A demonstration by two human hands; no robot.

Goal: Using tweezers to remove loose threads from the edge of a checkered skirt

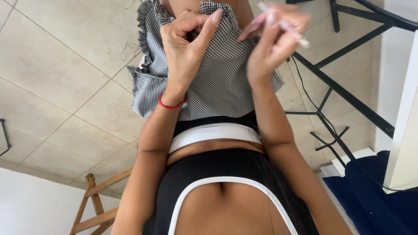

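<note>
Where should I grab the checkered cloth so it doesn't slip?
Probably best to pinch the checkered cloth at its top edge, coming from above, near where the left hand already holds it. The flat middle hangs loose over the lap and the ruffled side is floppy, so a folded edge likely gives fingers more to grip. The right hand is busy with a thin white tool.

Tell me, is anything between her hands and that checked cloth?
Nothing visible. The left hand already pinches the checked cloth with its fingers; the right hand, holding a thin white tool, hovers just above it.

Matt checked cloth garment, glossy tile floor, bare wooden frame.
</note>
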